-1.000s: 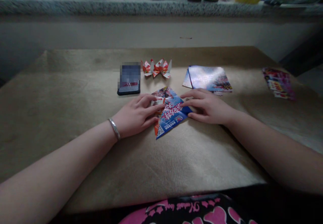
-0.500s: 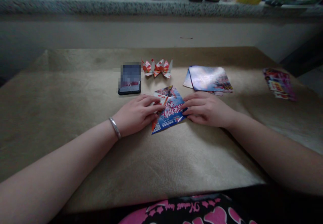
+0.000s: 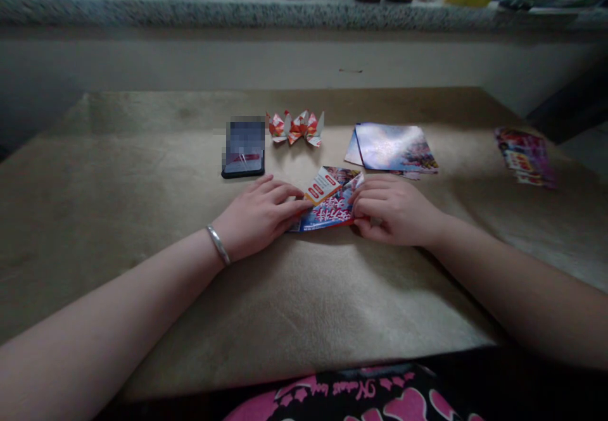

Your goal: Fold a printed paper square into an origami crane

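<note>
A printed blue-and-red paper sheet (image 3: 327,211), partly folded, lies between my hands in the middle of the table. One white flap with orange edging and small red marks is turned up at its top left. My left hand (image 3: 263,209), with a silver bangle at the wrist, grips the left edge between fingers and thumb. At the right edge, my right hand (image 3: 392,209) pinches the paper with curled fingers, lifting that side slightly. The fingertips of both hands partly cover the sheet.
Beyond the sheet stand folded red-and-white paper pieces (image 3: 295,130), with a phone (image 3: 244,149) to their left. A stack of glossy printed sheets (image 3: 396,147) lies right of them, and more colourful papers (image 3: 525,158) farther right. Behind runs a speckled stone sill (image 3: 285,12) holding several items.
The sheet has turned and its lower point is folded up or tucked under, so it looks shorter. The white flap shows more. My right hand has closed into a pinch.
</note>
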Action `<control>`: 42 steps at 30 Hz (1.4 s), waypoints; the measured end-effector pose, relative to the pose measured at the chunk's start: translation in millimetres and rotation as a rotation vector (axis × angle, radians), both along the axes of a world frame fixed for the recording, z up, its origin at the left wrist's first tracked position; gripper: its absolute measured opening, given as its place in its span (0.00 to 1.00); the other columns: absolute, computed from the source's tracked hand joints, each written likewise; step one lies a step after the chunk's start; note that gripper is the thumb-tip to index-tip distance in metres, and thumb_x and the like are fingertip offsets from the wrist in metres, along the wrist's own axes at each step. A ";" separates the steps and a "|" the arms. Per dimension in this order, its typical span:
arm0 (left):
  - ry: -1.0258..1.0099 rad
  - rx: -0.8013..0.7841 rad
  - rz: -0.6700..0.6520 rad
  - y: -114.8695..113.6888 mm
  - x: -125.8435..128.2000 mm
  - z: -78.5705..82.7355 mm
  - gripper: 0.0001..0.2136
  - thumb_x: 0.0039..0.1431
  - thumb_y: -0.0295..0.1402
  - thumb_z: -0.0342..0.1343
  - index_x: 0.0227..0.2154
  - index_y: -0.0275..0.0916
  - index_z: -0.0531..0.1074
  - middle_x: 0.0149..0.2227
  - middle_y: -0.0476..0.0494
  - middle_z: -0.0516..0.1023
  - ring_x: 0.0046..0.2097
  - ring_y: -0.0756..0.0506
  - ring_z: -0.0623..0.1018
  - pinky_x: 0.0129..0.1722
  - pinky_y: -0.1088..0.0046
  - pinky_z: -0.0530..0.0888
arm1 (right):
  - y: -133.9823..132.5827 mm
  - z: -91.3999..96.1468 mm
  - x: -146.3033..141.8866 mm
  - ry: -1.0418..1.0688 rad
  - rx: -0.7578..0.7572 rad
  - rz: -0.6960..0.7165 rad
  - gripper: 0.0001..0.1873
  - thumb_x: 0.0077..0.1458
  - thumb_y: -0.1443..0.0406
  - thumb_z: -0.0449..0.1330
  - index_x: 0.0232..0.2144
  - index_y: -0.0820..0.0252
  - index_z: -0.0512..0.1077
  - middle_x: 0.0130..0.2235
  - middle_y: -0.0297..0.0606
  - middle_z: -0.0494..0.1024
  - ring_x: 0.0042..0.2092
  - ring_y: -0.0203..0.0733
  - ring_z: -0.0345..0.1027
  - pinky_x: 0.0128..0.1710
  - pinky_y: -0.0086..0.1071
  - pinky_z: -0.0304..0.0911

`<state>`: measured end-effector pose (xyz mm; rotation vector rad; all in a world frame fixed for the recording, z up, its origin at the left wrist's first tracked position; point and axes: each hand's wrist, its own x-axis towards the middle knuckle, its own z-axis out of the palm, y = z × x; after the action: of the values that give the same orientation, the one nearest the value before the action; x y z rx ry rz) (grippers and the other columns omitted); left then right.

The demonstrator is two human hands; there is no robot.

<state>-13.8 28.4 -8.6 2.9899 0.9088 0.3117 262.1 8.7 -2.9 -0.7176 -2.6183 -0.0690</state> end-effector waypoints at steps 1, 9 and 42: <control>-0.007 0.004 -0.017 0.5 -0.2 -0.1 0.16 0.68 0.37 0.45 0.54 0.46 0.70 0.51 0.43 0.75 0.52 0.42 0.72 0.56 0.56 0.66 | -0.1 -0.3 0.1 0.000 -0.001 -0.003 0.08 0.52 0.67 0.53 0.23 0.57 0.69 0.28 0.39 0.77 0.33 0.41 0.70 0.36 0.37 0.64; 0.071 0.039 -0.071 1.1 -3.6 -2.2 0.20 0.68 0.40 0.43 0.59 0.44 0.65 0.59 0.43 0.68 0.57 0.38 0.69 0.56 0.55 0.68 | -3.8 -3.5 1.7 0.080 -0.129 -0.084 0.08 0.53 0.67 0.53 0.23 0.58 0.66 0.23 0.34 0.71 0.25 0.35 0.63 0.27 0.29 0.56; -0.116 0.082 -0.194 1.5 -3.5 -8.2 0.16 0.66 0.28 0.45 0.52 0.37 0.71 0.49 0.38 0.77 0.49 0.45 0.77 0.47 0.66 0.78 | 2.4 -7.8 -5.2 0.225 -0.505 -0.711 0.11 0.55 0.58 0.57 0.26 0.58 0.70 0.23 0.33 0.72 0.23 0.34 0.59 0.25 0.29 0.51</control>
<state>-17.3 29.9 -16.8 3.0625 0.6051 0.5237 256.8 11.1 -10.8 -1.6877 -2.0532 0.4505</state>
